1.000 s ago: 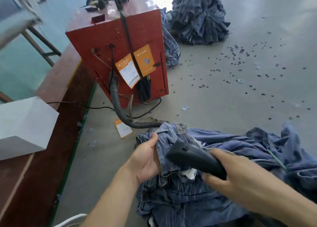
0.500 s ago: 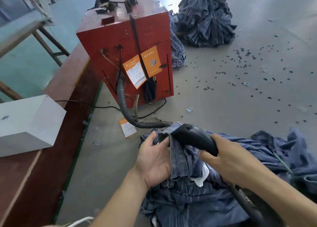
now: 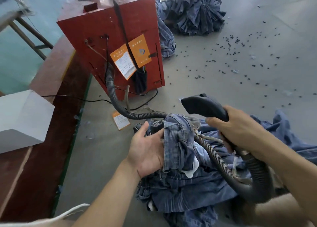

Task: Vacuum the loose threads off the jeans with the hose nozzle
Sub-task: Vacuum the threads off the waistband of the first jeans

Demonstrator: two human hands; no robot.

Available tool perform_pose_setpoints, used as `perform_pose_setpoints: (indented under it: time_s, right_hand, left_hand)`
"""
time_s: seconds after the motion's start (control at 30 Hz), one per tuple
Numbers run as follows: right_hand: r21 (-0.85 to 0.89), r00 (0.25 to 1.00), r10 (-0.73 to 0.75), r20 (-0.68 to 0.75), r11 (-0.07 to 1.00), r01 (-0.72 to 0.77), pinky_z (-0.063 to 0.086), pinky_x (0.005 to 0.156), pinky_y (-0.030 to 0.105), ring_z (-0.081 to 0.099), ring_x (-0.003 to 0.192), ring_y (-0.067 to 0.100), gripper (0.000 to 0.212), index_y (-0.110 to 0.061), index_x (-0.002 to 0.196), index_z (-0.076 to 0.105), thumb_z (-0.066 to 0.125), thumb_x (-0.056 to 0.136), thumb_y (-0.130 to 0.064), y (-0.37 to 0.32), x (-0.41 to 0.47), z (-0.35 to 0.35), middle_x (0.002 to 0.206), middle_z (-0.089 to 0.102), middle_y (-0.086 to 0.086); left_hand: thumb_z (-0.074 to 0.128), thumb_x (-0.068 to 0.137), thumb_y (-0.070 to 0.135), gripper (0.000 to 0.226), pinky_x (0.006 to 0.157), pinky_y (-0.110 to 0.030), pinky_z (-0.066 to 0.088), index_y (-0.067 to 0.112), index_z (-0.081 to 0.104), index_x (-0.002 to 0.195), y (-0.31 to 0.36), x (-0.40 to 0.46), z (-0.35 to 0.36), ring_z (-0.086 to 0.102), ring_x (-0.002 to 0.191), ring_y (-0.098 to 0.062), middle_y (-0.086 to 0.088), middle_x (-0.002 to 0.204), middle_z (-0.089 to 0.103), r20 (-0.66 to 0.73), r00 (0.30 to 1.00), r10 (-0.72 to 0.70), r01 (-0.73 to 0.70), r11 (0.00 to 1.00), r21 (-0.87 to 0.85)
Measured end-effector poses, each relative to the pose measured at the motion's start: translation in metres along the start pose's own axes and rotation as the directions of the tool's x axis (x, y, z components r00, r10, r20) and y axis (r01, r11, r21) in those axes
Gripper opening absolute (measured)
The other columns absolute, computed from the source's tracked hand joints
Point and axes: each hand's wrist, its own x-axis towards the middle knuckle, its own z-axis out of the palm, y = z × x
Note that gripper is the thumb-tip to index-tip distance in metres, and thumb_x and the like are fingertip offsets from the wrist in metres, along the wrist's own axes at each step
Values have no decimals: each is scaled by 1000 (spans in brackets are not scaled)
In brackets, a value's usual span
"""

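Observation:
A pair of blue jeans [image 3: 181, 141] lies bunched on the grey table in front of me, a white pocket lining showing. My left hand [image 3: 147, 146] grips the bunched waistband from the left, palm up. My right hand [image 3: 240, 129] is closed on the black hose nozzle [image 3: 204, 106], which is lifted above the denim with its mouth pointing left, clear of the fabric. The ribbed black hose [image 3: 214, 156] loops from the nozzle across the jeans and runs back to the red machine.
A red vacuum box [image 3: 109, 38] with orange labels stands at the back left. A white box [image 3: 22, 118] sits on the red-brown ledge to the left. A bundled pile of jeans [image 3: 193, 10] lies at the back. Small dark bits [image 3: 240, 55] are scattered over the table's right side.
My right hand has raised the nozzle up and to the right, off the waistband. My left hand has turned palm up, still holding the denim.

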Motion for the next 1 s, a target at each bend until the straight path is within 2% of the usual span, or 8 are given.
perform_pose_setpoints:
  time_s: [0.2,0.37,0.5,0.6,0.7,0.8,0.9,1.0]
  right_hand:
    - [-37,989,-87,123,995,92,49,43,37,60,39,28,17,-34,94,57,66,90,-48,1,-20,-17,53,65,11]
    - [-339,952,-120,280,916,215,44,46,16,62,53,4,16,-41,92,55,66,89,-53,-6,-32,13,72,67,-17]
    - [-199,994,-81,79,975,96,46,39,25,63,42,15,17,-31,98,55,66,95,-44,-7,-12,20,63,67,3]
    - [23,997,-76,4,997,76,46,36,30,60,38,29,12,-34,94,58,68,96,-39,-3,-10,-10,56,66,11]
    - [26,987,-66,148,998,63,46,38,29,61,39,32,11,-42,88,59,68,92,-46,-1,-19,-25,56,65,13]
    - [-161,953,-34,301,983,86,47,46,31,61,41,16,17,-43,96,60,67,87,-56,-2,-20,-11,61,68,7]
    - [-237,967,-24,252,968,86,49,49,33,59,40,13,21,-28,94,61,67,90,-48,-5,-8,12,58,68,5]
    - [-99,996,-1,90,995,10,49,44,36,58,38,24,18,-18,97,58,65,97,-35,-4,6,14,52,62,6]
  left_hand:
    - [21,92,86,108,123,-60,25,0,42,154,2,0,2,40,146,-44,-28,157,41,-28,1000,-6,5,999,-34]
    - [19,90,88,99,115,-55,38,18,44,156,1,4,4,46,142,-42,-23,156,44,-18,1000,17,-18,1000,-25]
    - [16,91,88,95,121,-66,23,25,39,158,-5,2,1,33,149,-47,-24,163,33,5,1000,-16,16,999,-35]
    - [26,95,82,88,120,-56,28,20,51,152,-4,0,-2,51,131,-36,-17,148,51,-104,994,43,-41,999,14]
    - [39,99,71,75,108,-51,36,8,71,123,0,3,-2,57,101,-30,-15,118,64,-250,960,126,-110,991,78]
    - [30,101,69,75,91,-46,54,7,71,96,-3,4,2,68,94,-32,-17,107,69,-283,944,170,-159,985,63]
    - [21,103,68,78,91,-51,56,3,64,109,-5,2,2,70,103,-36,-20,114,70,-293,942,165,-160,986,42]
    - [35,105,59,64,94,-53,56,3,61,119,4,-1,4,68,108,-35,-18,119,69,-307,937,165,-140,985,101]
